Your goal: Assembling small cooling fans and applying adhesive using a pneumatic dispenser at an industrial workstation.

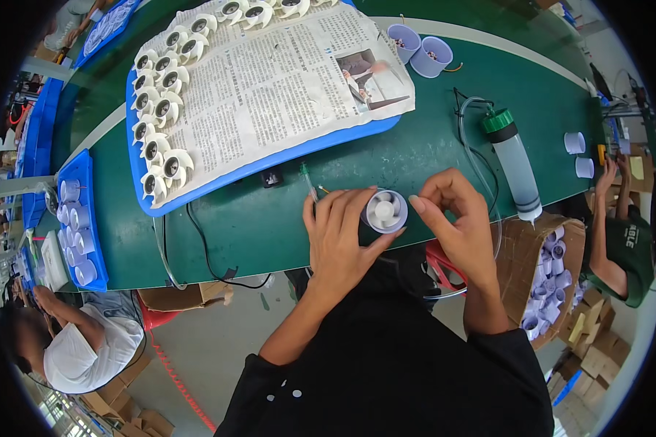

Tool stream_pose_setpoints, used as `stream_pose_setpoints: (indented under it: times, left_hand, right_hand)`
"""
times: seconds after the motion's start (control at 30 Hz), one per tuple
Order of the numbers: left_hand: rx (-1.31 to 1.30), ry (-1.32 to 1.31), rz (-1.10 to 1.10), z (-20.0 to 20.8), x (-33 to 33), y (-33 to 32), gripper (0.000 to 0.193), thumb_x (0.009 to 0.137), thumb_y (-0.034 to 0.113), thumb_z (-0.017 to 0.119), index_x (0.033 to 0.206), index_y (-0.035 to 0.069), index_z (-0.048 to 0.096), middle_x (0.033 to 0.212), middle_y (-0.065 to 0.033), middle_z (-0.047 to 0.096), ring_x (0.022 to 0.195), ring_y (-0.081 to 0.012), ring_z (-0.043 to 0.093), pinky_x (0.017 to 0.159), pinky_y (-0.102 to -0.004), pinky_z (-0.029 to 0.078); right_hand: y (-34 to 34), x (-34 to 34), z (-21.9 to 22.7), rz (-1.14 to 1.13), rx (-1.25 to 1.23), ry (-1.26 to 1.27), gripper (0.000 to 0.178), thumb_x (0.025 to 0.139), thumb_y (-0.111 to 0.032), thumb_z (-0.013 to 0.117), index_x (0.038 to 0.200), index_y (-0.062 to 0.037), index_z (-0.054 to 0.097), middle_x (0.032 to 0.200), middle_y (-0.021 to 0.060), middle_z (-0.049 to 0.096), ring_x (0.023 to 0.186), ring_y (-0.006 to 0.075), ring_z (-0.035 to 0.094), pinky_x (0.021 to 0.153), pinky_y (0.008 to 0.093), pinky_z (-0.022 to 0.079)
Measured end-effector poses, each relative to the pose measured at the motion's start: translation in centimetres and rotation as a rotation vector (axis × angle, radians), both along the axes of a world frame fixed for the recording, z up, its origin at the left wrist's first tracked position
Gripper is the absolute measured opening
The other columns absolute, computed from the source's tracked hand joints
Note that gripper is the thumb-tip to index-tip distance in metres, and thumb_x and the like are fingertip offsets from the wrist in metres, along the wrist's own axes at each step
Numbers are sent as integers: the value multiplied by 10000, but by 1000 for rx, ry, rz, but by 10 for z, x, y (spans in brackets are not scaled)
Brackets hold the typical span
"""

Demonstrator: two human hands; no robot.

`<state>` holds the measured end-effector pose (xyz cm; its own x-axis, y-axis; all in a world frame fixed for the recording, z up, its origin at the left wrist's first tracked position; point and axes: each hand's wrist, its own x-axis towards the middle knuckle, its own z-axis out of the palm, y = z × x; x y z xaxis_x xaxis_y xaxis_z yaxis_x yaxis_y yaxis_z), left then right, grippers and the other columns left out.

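Observation:
A pale lilac round cup-shaped housing (384, 211) with a white fan wheel inside sits near the table's front edge. My left hand (340, 229) is closed round its left side, thumb at the near rim and fingers along the far side. Just right of the rim, my right hand (450, 215) has its fingers curled and the thumb near the index fingertip; anything pinched there is too small to make out. A thin clear tube with a green tip (305, 170) points away from my left fingers; whether they touch it is unclear.
A blue tray (284, 159) with newspaper holds several white fan wheels (171, 166). Two lilac cups (431, 58) with small parts stand behind. A green-capped syringe (516, 164) lies right, beside a hose. A box of housings (550, 284) and people flank the table.

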<state>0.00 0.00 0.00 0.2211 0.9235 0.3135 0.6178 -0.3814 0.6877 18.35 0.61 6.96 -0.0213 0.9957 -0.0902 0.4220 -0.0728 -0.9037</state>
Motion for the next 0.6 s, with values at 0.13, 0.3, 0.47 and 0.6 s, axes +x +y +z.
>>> stream_pose_setpoints:
  times: [0.13, 0.3, 0.47, 0.6]
  left_hand:
    - [17, 7, -2, 0, -1, 2, 644, 716, 315, 845, 1263, 102, 581, 1185, -44, 606, 1145, -250, 531, 1085, -563, 275]
    - [17, 19, 2, -1, -1, 0, 650, 705, 307, 843, 1265, 104, 582, 1181, -39, 602, 1144, -248, 526, 1086, -558, 279]
    - [4, 20, -25, 2, 0, 0, 662, 691, 292, 848, 1273, 119, 586, 1169, -31, 587, 1130, -239, 521, 1086, -544, 286]
    - [17, 5, -40, 0, 0, 0, 674, 685, 281, 850, 1280, 117, 579, 1167, -39, 582, 1124, -246, 521, 1084, -540, 288]
  right_hand:
    - [2, -6, 2, 64, -12, 75, 83, 896, -77, 697, 954, -31, 658, 770, 45, 655, 598, 174, 556, 556, 289, 428]
    - [9, -12, 4, 291, 269, -468, 87, 860, -90, 699, 840, -13, 664, 768, 111, 633, 645, 298, 598, 554, 373, 448]
    - [10, -12, 18, 295, 349, -473, 146, 862, -141, 700, 800, -24, 640, 691, 105, 605, 613, 305, 592, 542, 407, 458]
    - [10, -18, 9, 276, 413, -456, 212, 838, -149, 730, 718, -34, 598, 624, 90, 567, 552, 293, 566, 503, 392, 450]
